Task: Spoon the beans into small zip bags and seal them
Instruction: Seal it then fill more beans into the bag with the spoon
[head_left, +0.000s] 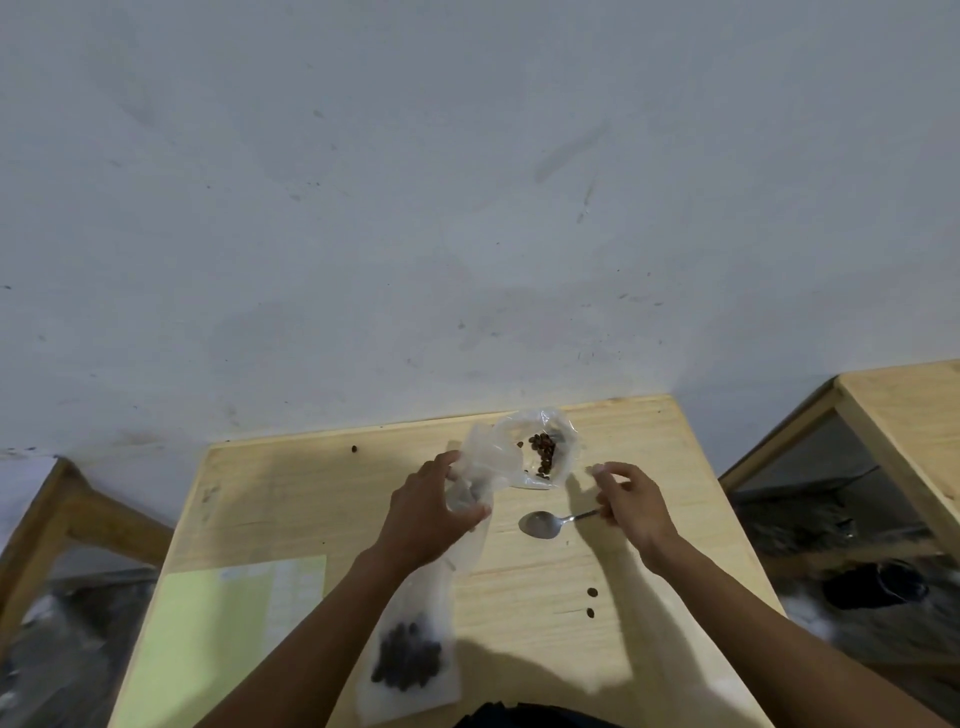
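Progress check, head view only.

Left hand (434, 512) was closed around the upper part of a small zip bag (415, 623), fingers wrapped on the plastic near its mouth. The bag ran from that hand down toward the near table edge, with a dark clump of beans (408, 662) settled at its bottom. So this bag was loaded, at least partly. I couldn't tell whether the zip was pressed shut; the hand covered that part.

Right hand (631, 501) held the spoon (540, 524) by the handle, fingers pinched narrow on it, index and thumb raised slightly. The bowl looked empty and sat at or just above the wooden table (291, 499); contact unclear.

Source: a clear plastic supply bag (540, 447) lay open at the far table edge, just beyond both hands, with only a small line of beans left inside (543, 452). It was near the left hand's plastic, possibly touching; the films overlap in view.

Strays: two loose beans (592, 603) on the table near the right forearm, one more (354, 448) at the far edge to the left.

Also on the table: a pale green sheet (218, 623) at near left, not involved.

Judgement: mid-to-late stage.
- Done: one bag filled with a decent scoop count.
- Left: seal that bag if not already sealed, move the remaining beans from the supply bag, pick up strays.
- No other small bags, filled or empty, were clearly visible, so total count is unknown.
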